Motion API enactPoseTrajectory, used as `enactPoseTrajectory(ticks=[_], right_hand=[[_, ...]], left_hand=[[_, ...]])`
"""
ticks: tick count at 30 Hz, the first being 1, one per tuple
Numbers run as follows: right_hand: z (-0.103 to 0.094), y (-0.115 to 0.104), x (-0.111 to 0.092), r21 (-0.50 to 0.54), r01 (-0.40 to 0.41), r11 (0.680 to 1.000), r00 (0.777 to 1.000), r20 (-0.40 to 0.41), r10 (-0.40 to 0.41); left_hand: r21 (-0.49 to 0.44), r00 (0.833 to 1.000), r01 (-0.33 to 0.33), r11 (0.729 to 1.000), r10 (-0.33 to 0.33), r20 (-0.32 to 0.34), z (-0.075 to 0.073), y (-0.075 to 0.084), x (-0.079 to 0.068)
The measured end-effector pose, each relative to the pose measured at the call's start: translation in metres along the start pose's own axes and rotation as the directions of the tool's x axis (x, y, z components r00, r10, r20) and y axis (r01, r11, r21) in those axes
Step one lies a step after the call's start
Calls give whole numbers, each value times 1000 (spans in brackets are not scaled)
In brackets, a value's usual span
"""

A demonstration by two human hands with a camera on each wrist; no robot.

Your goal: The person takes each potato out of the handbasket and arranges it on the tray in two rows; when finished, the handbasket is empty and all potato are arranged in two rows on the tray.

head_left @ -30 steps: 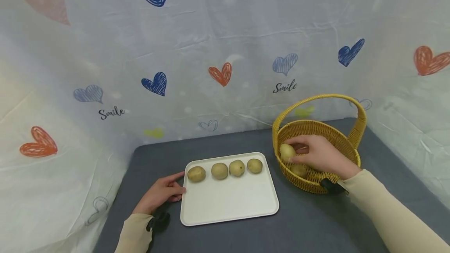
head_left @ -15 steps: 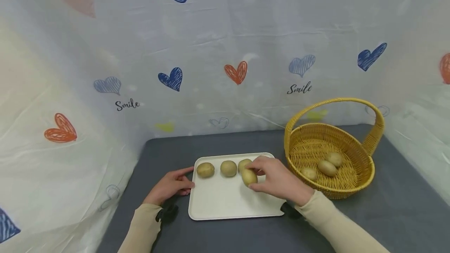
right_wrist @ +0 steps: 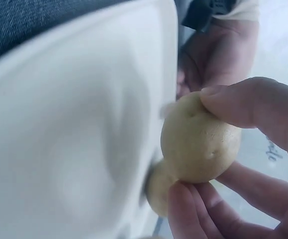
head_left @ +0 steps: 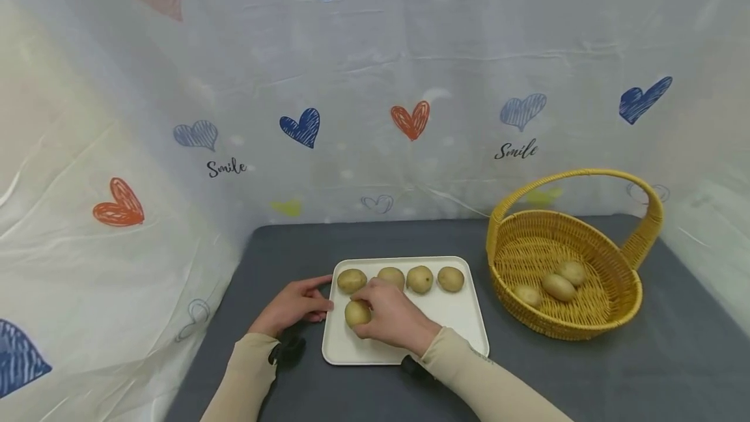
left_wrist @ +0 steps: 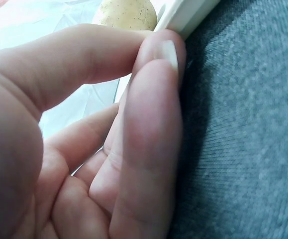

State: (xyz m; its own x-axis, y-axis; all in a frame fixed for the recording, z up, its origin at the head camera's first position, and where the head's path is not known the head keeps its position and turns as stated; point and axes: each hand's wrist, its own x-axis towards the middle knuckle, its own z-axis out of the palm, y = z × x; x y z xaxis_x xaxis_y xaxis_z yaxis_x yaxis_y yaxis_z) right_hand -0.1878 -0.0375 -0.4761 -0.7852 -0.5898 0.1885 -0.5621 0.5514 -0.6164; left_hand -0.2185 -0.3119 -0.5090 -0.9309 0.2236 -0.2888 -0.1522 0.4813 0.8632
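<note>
My right hand (head_left: 370,310) pinches a yellowish potato (head_left: 355,315) between thumb and fingers, low over the front left part of a white tray (head_left: 451,318). The right wrist view shows that potato (right_wrist: 198,144) close above the tray (right_wrist: 59,149), with another potato (right_wrist: 158,188) just behind it. Several potatoes lie in a row along the tray's far edge, from the leftmost (head_left: 351,280) to the rightmost (head_left: 450,279). My left hand (head_left: 313,295) rests on the dark cloth, its straight fingers (left_wrist: 153,99) against the tray's left rim (left_wrist: 193,15).
A yellow wicker basket (head_left: 621,305) with a hoop handle stands right of the tray and holds three potatoes (head_left: 558,286). The table has a dark grey cloth (head_left: 586,376). A white curtain with printed hearts (head_left: 375,116) closes off the back and both sides.
My right hand has carried a potato from the basket leftward across the tray to its front left part. The left hand has stayed at the tray's left edge.
</note>
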Motion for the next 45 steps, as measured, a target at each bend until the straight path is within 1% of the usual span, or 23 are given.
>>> enactPoseTrajectory(ticks=[2,5,11,18,25,32,38,42,45], right_hand=[[4,0,1,12,-8,1000,1000,4,8],[10,0,2,1,-12,1000,1000,-1,12],[21,1,2,-61,-3,998,1000,-22,2],[23,0,4,-108,3,994,999,-49,-8],[23,0,6,-153,17,988,998,-54,-25],[20,1,7,-160,-1,987,999,-53,-8],[17,2,5,-161,-11,987,999,-45,3],[10,1,0,-137,-11,990,1000,-21,8],[-1,4,-10,-108,2,994,1000,-4,-2]], left_hand=[[0,1000,-3,1000,3,4,1,2,0],[0,1000,-12,1000,12,10,2,2,1],[4,1000,-7,1000,7,14,5,-2,1],[-6,1000,-22,1000,22,16,5,-2,4],[-2,999,-15,1000,16,29,5,2,7],[4,999,-27,1000,27,37,6,7,10],[13,999,-29,999,29,38,6,7,13],[21,999,-26,999,25,27,4,6,8],[19,1000,-3,1000,3,8,0,3,1]])
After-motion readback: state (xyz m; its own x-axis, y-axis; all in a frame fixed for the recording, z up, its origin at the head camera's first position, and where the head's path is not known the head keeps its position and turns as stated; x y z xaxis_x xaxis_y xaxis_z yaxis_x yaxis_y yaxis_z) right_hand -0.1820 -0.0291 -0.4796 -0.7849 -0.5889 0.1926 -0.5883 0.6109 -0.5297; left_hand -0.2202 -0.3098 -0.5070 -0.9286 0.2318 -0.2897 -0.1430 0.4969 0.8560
